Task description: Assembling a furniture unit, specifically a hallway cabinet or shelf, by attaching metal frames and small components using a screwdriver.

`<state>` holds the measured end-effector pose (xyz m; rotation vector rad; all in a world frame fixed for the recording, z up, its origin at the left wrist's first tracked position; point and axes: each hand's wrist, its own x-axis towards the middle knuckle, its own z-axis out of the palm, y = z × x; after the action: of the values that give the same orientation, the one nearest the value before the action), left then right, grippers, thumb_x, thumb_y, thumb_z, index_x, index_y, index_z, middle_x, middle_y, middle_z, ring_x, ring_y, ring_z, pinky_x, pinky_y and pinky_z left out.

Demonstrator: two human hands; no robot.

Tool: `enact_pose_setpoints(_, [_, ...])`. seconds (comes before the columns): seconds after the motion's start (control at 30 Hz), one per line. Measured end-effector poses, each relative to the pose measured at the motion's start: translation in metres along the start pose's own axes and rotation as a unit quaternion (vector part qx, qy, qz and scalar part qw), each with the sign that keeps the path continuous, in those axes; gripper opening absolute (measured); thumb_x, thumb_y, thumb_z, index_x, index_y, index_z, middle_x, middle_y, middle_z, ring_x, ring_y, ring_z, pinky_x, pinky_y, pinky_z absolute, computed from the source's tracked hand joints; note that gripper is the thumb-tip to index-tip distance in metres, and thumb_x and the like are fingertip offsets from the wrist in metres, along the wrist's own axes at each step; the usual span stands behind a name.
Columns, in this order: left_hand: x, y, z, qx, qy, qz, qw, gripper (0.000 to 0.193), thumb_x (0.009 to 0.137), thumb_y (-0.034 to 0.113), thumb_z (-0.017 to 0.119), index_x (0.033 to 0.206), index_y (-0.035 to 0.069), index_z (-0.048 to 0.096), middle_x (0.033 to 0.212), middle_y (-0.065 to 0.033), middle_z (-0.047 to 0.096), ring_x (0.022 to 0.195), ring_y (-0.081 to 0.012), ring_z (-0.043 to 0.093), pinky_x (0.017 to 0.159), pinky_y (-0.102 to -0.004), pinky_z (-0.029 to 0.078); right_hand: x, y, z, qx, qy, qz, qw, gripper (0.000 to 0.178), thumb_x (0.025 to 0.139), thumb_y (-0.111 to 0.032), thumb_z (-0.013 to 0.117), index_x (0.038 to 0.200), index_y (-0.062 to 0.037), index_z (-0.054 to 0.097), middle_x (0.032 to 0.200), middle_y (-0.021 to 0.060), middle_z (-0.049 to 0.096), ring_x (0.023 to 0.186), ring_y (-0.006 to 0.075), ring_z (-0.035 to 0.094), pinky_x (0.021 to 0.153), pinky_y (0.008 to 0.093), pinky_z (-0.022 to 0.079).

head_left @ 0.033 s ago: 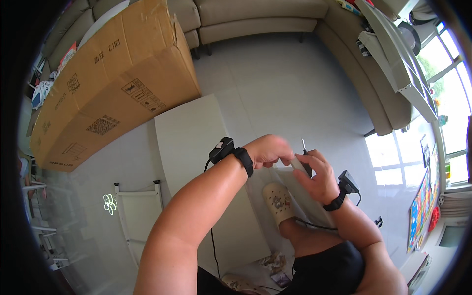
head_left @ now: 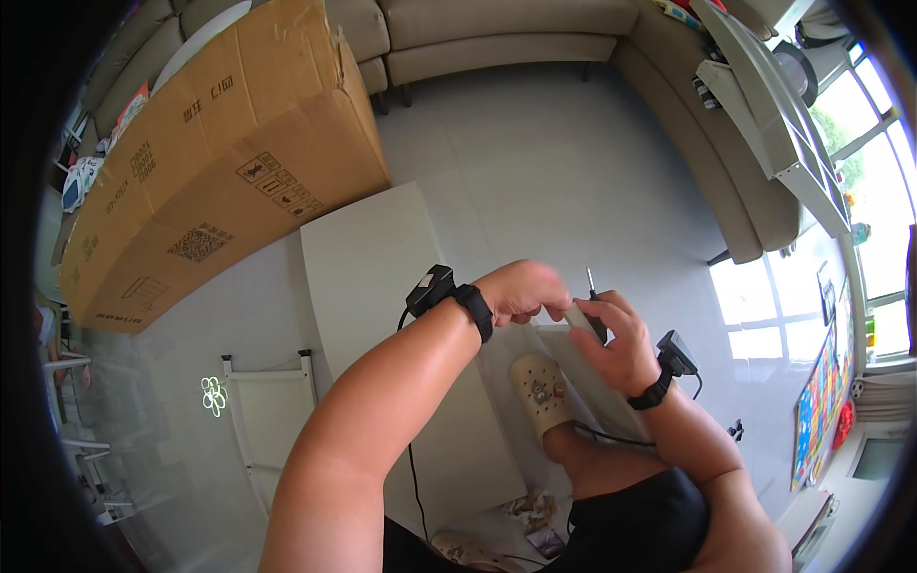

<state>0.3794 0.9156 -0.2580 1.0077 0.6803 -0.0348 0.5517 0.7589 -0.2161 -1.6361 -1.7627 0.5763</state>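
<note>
My right hand (head_left: 619, 342) is closed around the dark handle of a screwdriver (head_left: 591, 283), whose metal shaft points up and away from me. My left hand (head_left: 523, 290) is bent down at the wrist with its fingers curled. Its fingertips meet the top end of a pale panel (head_left: 594, 374) that slants back toward my leg; what they pinch there is hidden. The thumb side of my right hand lies close to that same panel end. A beige clog (head_left: 540, 392) on my foot is just below the hands.
A long white board (head_left: 368, 239) lies flat on my left beside a big cardboard box (head_left: 229, 181). A white metal frame (head_left: 275, 406) lies farther left. Brown sofas (head_left: 506, 33) line the back and right. Cables run from both wrist straps.
</note>
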Motion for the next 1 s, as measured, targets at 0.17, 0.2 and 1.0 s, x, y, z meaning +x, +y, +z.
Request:
enact_pose_setpoints(0.17, [-0.003,0.001,0.005,0.000,0.011,0.004,1.000,0.016,0.084,0.013,0.070,0.097,0.004,0.069,0.082,-0.0035,0.067,0.054,-0.0042,0.038,0.049,-0.0243,0.030,-0.001,0.001,0.000,-0.004,0.008,-0.009,1.000,0.038,0.081,-0.014,0.080,0.116,-0.0013,0.070,0.104,0.0148,0.065,0.085,0.0293,0.067,0.075,0.0366,0.055])
enact_pose_setpoints(0.2, [-0.004,0.002,0.005,-0.001,0.013,0.003,1.000,0.016,0.084,0.013,0.070,0.097,0.004,0.069,0.082,-0.0035,0.067,0.054,-0.0042,0.038,0.049,-0.0243,0.030,-0.001,0.001,0.001,-0.010,0.010,-0.018,1.000,0.038,0.081,-0.014,0.079,0.116,-0.0010,0.070,0.104,0.0148,0.065,0.085,0.0296,0.067,0.074,0.0368,0.055])
enact_pose_setpoints(1.0, [-0.073,-0.069,0.011,-0.156,0.137,0.057,0.977,0.018,0.094,0.029,0.072,0.101,0.013,0.065,0.083,0.0021,0.061,0.060,-0.0029,0.040,0.052,-0.0215,0.030,0.012,0.012,-0.021,-0.185,-0.003,0.039,0.982,0.024,0.079,-0.020,0.079,0.084,-0.0004,0.066,0.084,0.0160,0.062,0.072,0.0369,0.062,0.065,0.0453,0.050])
